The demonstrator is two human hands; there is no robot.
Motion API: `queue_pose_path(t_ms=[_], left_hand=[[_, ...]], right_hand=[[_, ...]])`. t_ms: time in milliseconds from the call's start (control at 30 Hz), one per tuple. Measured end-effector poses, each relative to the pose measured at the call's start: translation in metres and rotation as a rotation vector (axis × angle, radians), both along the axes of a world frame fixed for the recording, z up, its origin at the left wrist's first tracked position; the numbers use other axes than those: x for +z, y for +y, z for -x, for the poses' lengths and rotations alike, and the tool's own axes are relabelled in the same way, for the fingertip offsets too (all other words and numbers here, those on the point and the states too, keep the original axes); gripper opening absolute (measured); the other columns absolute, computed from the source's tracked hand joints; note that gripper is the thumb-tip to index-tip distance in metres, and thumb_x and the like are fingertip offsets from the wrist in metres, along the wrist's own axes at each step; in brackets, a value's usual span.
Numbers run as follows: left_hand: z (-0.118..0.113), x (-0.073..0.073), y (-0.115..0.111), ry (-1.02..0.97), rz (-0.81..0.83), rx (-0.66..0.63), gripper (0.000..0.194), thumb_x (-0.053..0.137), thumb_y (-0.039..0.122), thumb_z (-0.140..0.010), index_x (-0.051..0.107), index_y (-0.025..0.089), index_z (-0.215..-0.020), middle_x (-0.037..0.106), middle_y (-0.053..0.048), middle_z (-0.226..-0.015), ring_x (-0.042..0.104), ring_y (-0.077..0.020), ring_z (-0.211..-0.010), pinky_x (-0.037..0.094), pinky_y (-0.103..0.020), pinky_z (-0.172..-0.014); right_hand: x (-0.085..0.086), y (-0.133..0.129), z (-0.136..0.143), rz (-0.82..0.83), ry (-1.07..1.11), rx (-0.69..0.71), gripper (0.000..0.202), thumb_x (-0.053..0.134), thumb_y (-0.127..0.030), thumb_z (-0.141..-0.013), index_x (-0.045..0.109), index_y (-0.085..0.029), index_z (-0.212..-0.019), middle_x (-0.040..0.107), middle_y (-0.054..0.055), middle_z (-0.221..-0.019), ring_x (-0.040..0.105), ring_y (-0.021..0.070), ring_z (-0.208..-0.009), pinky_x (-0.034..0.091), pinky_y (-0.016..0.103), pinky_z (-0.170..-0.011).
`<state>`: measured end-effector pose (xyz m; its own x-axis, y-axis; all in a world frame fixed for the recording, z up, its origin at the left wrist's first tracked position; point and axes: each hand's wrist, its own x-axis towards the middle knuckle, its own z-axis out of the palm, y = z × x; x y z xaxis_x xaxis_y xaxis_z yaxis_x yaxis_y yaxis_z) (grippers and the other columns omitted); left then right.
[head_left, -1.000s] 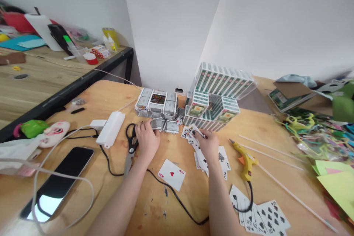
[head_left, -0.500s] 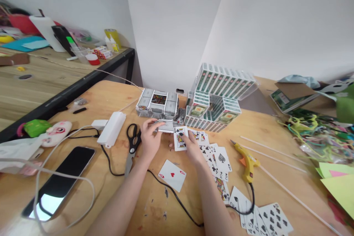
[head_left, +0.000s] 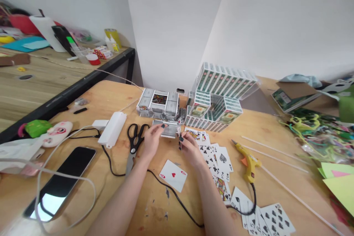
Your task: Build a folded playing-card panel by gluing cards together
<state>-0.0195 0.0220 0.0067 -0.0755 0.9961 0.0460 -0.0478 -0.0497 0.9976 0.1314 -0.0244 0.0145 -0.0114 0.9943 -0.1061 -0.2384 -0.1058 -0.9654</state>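
Observation:
Near the middle of the table lies a small grey-patterned card piece (head_left: 169,129). My left hand (head_left: 152,139) has its fingers closed on its left part. My right hand (head_left: 189,148) pinches a playing card (head_left: 181,143), seen nearly edge-on, at the right end of that piece. Behind them stands a larger structure made of cards (head_left: 158,104), with a picture panel in its middle. An ace of hearts (head_left: 173,175) lies face up nearer to me. Loose cards (head_left: 222,158) overlap to the right of my right hand.
Scissors (head_left: 133,149) lie left of my left hand, near a phone (head_left: 62,180) and a white block (head_left: 112,129). Stacked card boxes (head_left: 221,84) stand behind. A yellow glue gun (head_left: 250,162), white sticks (head_left: 295,195) and black cable (head_left: 177,196) are also on the table.
The card in my right hand has turned from face-on to nearly edge-on, against the end of the grey piece. More of that piece now shows between my hands.

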Motion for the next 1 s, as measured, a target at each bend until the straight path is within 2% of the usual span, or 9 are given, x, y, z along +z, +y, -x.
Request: queue_pose_path(t_ms=[33,100,167,233,367,467,633,833,1000], left_hand=[[0.0,0.001,0.0,0.025,-0.006,0.018,0.026,0.055,0.026,-0.073,0.067,0.014,-0.093,0.069,-0.007,-0.089,0.064,-0.0193,-0.085,0.051,-0.031,-0.075],[-0.001,0.002,0.001,0.061,-0.021,0.032,0.036,0.059,0.023,-0.07,0.063,0.016,-0.105,0.068,-0.005,-0.091,0.063,-0.0167,-0.082,0.051,-0.029,-0.074],[-0.001,0.003,0.001,0.087,-0.026,0.032,0.042,0.057,0.023,-0.073,0.059,0.018,-0.115,0.067,-0.006,-0.097,0.063,-0.0157,-0.082,0.05,-0.029,-0.074],[-0.001,0.003,0.001,0.124,-0.037,0.031,0.04,0.055,0.023,-0.075,0.06,0.018,-0.115,0.067,-0.007,-0.106,0.062,-0.0168,-0.09,0.05,-0.03,-0.079],[0.001,0.003,0.001,0.168,-0.045,0.028,0.036,0.054,0.027,-0.078,0.064,0.018,-0.112,0.066,-0.008,-0.115,0.061,-0.0195,-0.1,0.048,-0.032,-0.086],[0.001,0.004,0.001,0.205,-0.044,0.035,0.036,0.053,0.028,-0.079,0.065,0.019,-0.112,0.066,-0.008,-0.115,0.062,-0.0202,-0.1,0.049,-0.032,-0.085],[0.002,0.003,0.002,0.176,-0.046,0.064,0.035,0.054,0.03,-0.08,0.065,0.019,-0.111,0.067,-0.008,-0.114,0.062,-0.0204,-0.101,0.049,-0.032,-0.086],[0.0,0.003,0.001,0.17,-0.037,0.073,0.034,0.054,0.029,-0.079,0.065,0.018,-0.108,0.067,-0.009,-0.11,0.062,-0.0187,-0.094,0.049,-0.031,-0.082],[-0.007,0.008,-0.004,0.194,-0.021,0.04,0.037,0.057,0.027,-0.075,0.061,0.018,-0.111,0.066,-0.007,-0.106,0.061,-0.0175,-0.091,0.048,-0.03,-0.082]], right_hand=[[-0.001,0.001,-0.001,-0.014,-0.002,-0.009,0.028,0.066,-0.044,-0.07,0.05,-0.022,-0.079,0.056,-0.001,-0.071,0.05,0.0116,-0.056,0.043,0.023,-0.05],[-0.004,0.003,-0.002,-0.044,0.012,-0.073,0.034,0.072,-0.04,-0.064,0.052,-0.023,-0.085,0.06,0.0,-0.076,0.055,0.0137,-0.062,0.045,0.024,-0.054],[-0.008,0.005,-0.004,-0.055,0.041,-0.157,0.048,0.078,-0.034,-0.058,0.053,-0.024,-0.097,0.064,0.001,-0.081,0.06,0.0167,-0.07,0.048,0.027,-0.061],[-0.011,0.007,-0.006,-0.035,0.038,-0.191,0.056,0.079,-0.033,-0.056,0.055,-0.023,-0.105,0.067,0.002,-0.084,0.062,0.0194,-0.074,0.049,0.031,-0.065],[-0.018,0.005,-0.008,0.015,-0.048,-0.155,0.037,0.073,-0.038,-0.064,0.063,-0.018,-0.093,0.068,0.004,-0.076,0.06,0.0196,-0.065,0.049,0.032,-0.061],[-0.02,0.002,-0.007,0.011,-0.078,-0.133,0.033,0.069,-0.041,-0.069,0.064,-0.018,-0.093,0.068,0.004,-0.075,0.059,0.0184,-0.061,0.048,0.031,-0.058],[-0.019,0.001,-0.006,-0.029,-0.129,-0.148,0.032,0.065,-0.042,-0.073,0.066,-0.018,-0.095,0.069,0.004,-0.085,0.06,0.0191,-0.068,0.047,0.03,-0.061],[-0.019,0.002,-0.005,-0.093,-0.205,-0.064,0.031,0.064,-0.038,-0.076,0.069,-0.019,-0.1,0.07,0.005,-0.1,0.062,0.0232,-0.088,0.046,0.033,-0.079],[-0.016,0.001,-0.003,-0.128,-0.296,-0.013,0.028,0.056,-0.038,-0.081,0.069,-0.021,-0.1,0.07,0.005,-0.098,0.06,0.0238,-0.092,0.044,0.035,-0.085]])
